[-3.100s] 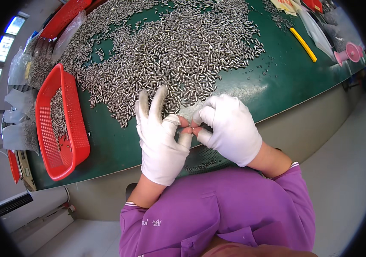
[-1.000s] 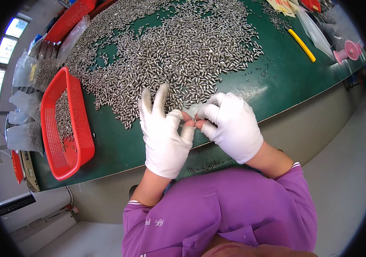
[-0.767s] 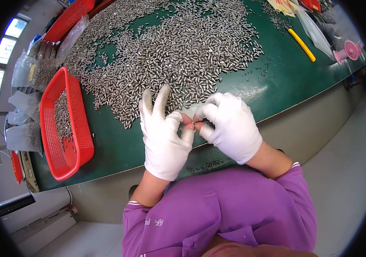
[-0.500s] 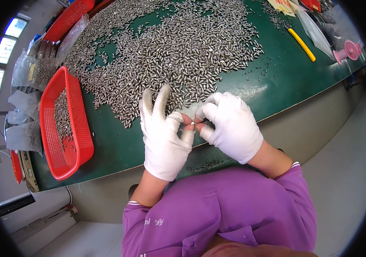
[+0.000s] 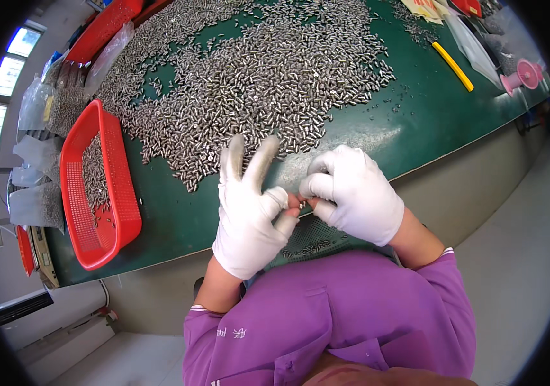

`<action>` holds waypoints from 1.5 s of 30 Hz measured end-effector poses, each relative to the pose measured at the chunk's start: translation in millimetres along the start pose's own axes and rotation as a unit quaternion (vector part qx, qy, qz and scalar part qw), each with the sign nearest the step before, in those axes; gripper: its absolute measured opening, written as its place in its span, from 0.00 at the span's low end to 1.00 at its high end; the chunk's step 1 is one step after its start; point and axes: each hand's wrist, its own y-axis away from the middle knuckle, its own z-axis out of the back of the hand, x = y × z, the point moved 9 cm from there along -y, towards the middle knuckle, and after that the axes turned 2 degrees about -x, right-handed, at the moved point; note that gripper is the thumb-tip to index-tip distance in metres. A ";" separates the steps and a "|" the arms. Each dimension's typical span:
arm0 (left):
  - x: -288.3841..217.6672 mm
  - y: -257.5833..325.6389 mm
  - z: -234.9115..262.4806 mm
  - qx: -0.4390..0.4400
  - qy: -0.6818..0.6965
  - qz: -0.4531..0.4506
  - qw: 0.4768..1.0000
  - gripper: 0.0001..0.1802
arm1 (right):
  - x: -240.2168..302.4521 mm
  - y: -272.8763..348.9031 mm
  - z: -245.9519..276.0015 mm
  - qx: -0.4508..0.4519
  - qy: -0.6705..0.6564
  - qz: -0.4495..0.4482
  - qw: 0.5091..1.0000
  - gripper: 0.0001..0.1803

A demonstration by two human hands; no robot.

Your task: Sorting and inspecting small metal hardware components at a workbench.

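Observation:
White gloves with bare thumb and index tips cover both my hands, which meet just above the table's near edge. My left hand point(image 5: 249, 222) pinches a tiny shiny metal part point(image 5: 302, 204) between thumb and index finger, its other fingers stretched toward the pile. From the other side, the closed thumb and index finger of my right hand point(image 5: 358, 196) meet the same part, whose shape is mostly hidden by the fingertips. Beyond the gloves spreads a large pile of small silvery cylindrical metal pieces point(image 5: 249, 83) on the green table point(image 5: 178, 222).
At the left stands a red perforated basket point(image 5: 130, 222) partly filled with metal pieces. Bags of parts point(image 5: 37, 202) lie beside it. Below my hands is a green mesh tray point(image 5: 300, 236) with a few pieces. A yellow-handled tool point(image 5: 453, 66) and a pink spool-like object point(image 5: 524, 76) lie right.
Both my hands have shifted slightly toward my body and to the right, still pinched together. The pile and basket look the same.

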 end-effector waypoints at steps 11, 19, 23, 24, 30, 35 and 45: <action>27.7 19.9 19.9 -0.115 -0.054 0.061 0.990 0.11 | 12.2 -0.7 -3.4 0.008 0.157 0.040 0.987 0.13; 36.4 26.3 18.5 -0.124 -0.101 0.087 0.983 0.14 | -28.6 13.1 47.5 -0.036 0.351 -0.031 0.935 0.13; 29.9 16.9 18.0 -0.124 -0.125 0.090 0.980 0.14 | -66.5 35.3 105.2 -0.221 0.363 -0.140 0.894 0.08; 30.1 15.2 17.6 -0.125 -0.132 0.092 0.979 0.14 | -69.3 38.7 111.4 -0.247 0.346 -0.168 0.889 0.08; 29.8 9.3 17.7 -0.127 -0.150 0.096 0.976 0.13 | -33.8 0.3 59.0 -0.156 0.178 -0.057 0.970 0.07; 30.0 8.5 16.9 -0.133 -0.118 0.097 0.979 0.12 | -28.7 -14.6 35.7 -0.110 0.181 -0.028 0.977 0.04; 19.8 -1.7 10.3 -0.118 -0.136 0.076 0.981 0.12 | -21.9 -11.4 23.3 -0.056 0.138 -0.043 0.988 0.06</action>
